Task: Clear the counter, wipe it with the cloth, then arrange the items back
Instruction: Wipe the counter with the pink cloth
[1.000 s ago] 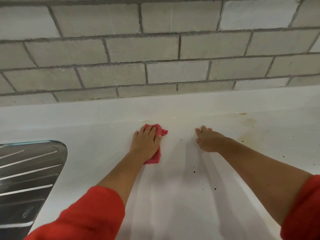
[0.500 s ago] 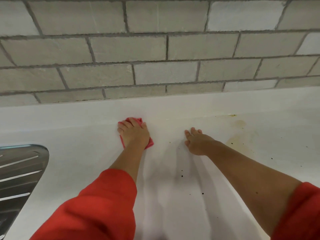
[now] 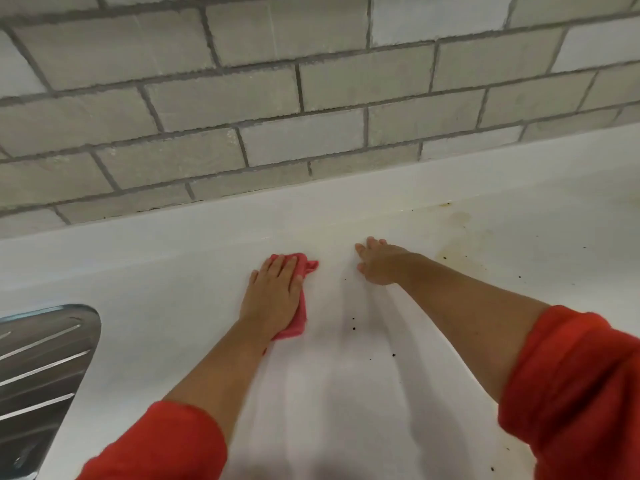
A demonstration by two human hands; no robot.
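Left hand (image 3: 273, 292): fingers flat, pressing pink cloth (image 3: 300, 322) onto desk (image 3: 173, 282) to wipe. Right hand (image 3: 379, 263), 3 o'clock: open, empty, likely bracing the reach. Stains (image 3: 457, 252), 2 o'clock, apparently unwiped.

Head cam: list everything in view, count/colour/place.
counter: one, white, fills the lower frame
cloth: one, pink-red, mid-counter
brick wall: one, grey-white, behind the counter
drainboard: one, ribbed steel, lower left edge
stain: one patch, yellow-brown, counter rear right
specks: several, dark, scattered right of the cloth
sleeves: two, red, bottom corners
left hand: one, flat on the cloth
right hand: one, fingers flat on the counter, right of the cloth
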